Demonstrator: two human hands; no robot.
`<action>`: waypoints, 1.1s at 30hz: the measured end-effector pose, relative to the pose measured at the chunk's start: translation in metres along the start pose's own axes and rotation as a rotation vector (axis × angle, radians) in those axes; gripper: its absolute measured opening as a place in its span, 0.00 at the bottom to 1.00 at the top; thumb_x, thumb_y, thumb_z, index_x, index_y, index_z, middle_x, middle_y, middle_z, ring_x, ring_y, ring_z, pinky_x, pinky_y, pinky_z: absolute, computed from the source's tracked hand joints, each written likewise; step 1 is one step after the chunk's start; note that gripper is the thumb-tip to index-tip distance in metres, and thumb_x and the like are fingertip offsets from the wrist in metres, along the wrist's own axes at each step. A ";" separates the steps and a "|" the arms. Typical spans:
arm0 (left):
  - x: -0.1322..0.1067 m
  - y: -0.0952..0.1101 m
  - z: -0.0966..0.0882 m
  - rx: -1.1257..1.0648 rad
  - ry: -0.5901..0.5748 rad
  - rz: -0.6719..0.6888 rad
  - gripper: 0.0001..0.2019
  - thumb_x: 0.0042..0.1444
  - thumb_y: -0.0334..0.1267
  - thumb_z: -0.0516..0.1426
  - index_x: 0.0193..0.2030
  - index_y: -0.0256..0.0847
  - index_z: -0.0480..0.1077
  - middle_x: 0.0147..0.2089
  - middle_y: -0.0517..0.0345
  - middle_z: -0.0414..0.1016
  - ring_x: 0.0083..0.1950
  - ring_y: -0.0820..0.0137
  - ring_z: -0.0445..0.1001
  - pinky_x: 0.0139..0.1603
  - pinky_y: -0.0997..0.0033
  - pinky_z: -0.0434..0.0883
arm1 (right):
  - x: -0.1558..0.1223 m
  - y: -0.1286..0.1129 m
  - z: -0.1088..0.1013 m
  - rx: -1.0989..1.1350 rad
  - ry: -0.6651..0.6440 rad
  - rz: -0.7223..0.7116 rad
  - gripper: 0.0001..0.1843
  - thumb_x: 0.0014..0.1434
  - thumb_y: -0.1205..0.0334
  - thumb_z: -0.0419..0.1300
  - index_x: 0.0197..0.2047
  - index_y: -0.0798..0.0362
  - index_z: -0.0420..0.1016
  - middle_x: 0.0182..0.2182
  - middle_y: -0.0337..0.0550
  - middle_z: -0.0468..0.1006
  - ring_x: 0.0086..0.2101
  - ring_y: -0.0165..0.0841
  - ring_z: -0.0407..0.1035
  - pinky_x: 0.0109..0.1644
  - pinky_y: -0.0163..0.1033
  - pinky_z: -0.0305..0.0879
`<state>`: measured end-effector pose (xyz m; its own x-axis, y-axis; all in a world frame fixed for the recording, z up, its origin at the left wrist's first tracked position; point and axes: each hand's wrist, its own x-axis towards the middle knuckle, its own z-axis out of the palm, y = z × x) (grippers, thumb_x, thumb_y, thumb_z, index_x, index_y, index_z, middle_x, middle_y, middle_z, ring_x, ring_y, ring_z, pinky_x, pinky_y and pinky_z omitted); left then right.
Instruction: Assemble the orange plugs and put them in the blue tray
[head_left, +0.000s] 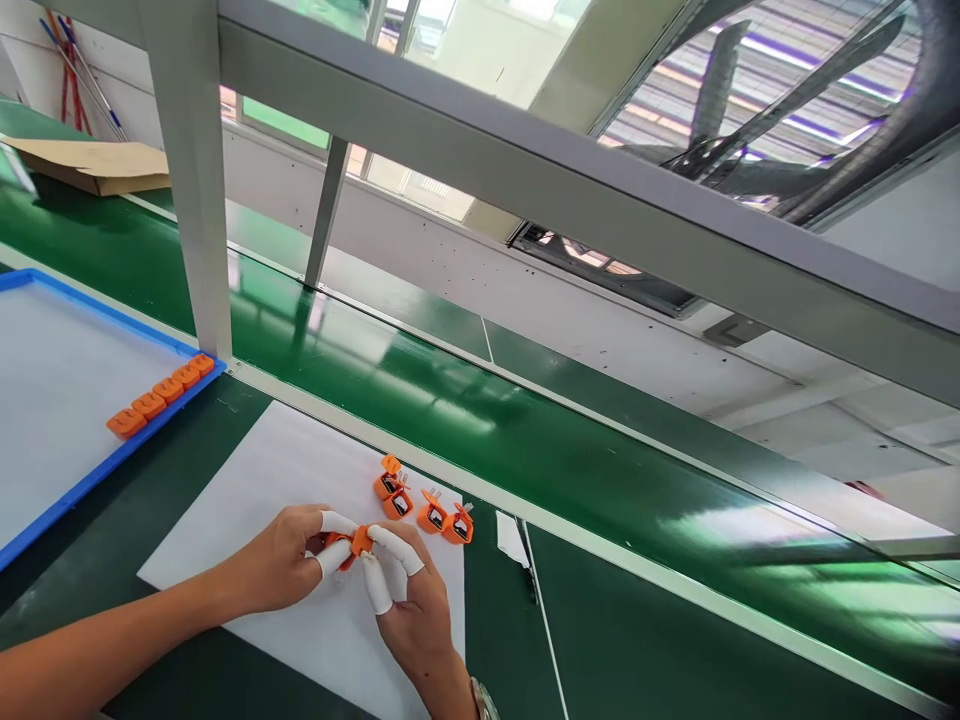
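Note:
My left hand [289, 560] pinches a small orange plastic piece [335, 540] between thumb and forefinger. White finger cots cover those fingertips. Close against it, my right hand [421, 610] holds another orange plastic part [362, 541], also with white-covered fingertips. The two pieces meet or nearly meet between my hands, and the fingers hide much of them. Both hands are just above a white sheet [262, 490]. Beyond them on the sheet stand several open orange plug housings [397, 503] with metal pins and dark insides.
On the left lies a blue-rimmed white tray [97, 475] with a row of orange housings [148, 405] along its right side. A dark pen-like tool [531, 585] and a white scrap [511, 540] lie right of the sheet. A grey metal post [191, 190] rises behind the tray.

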<state>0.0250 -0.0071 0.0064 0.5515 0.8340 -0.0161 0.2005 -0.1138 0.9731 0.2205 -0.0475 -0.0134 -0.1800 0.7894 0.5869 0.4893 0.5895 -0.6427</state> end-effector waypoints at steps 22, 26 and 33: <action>0.003 -0.007 0.000 -0.323 -0.054 -0.095 0.18 0.64 0.39 0.57 0.60 0.45 0.72 0.62 0.53 0.75 0.62 0.57 0.73 0.63 0.57 0.72 | -0.003 0.001 -0.001 0.590 -0.102 0.583 0.19 0.65 0.54 0.61 0.57 0.48 0.68 0.49 0.49 0.79 0.47 0.39 0.77 0.52 0.52 0.78; 0.000 -0.013 0.001 -0.289 -0.115 -0.028 0.20 0.63 0.35 0.57 0.62 0.48 0.71 0.67 0.56 0.69 0.67 0.57 0.68 0.68 0.56 0.67 | 0.000 -0.002 0.000 0.675 -0.135 0.657 0.23 0.62 0.52 0.64 0.58 0.48 0.69 0.52 0.49 0.80 0.51 0.42 0.76 0.57 0.56 0.75; -0.001 -0.014 0.005 -0.227 -0.072 -0.086 0.18 0.61 0.36 0.58 0.58 0.46 0.75 0.67 0.55 0.69 0.65 0.55 0.70 0.66 0.55 0.69 | -0.010 0.004 0.010 0.661 -0.100 0.633 0.22 0.63 0.54 0.63 0.59 0.47 0.69 0.48 0.46 0.81 0.47 0.40 0.77 0.54 0.53 0.76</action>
<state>0.0253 -0.0092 -0.0085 0.5983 0.7937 -0.1098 0.0668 0.0872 0.9940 0.2155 -0.0511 -0.0264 -0.1330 0.9911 0.0039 -0.0602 -0.0041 -0.9982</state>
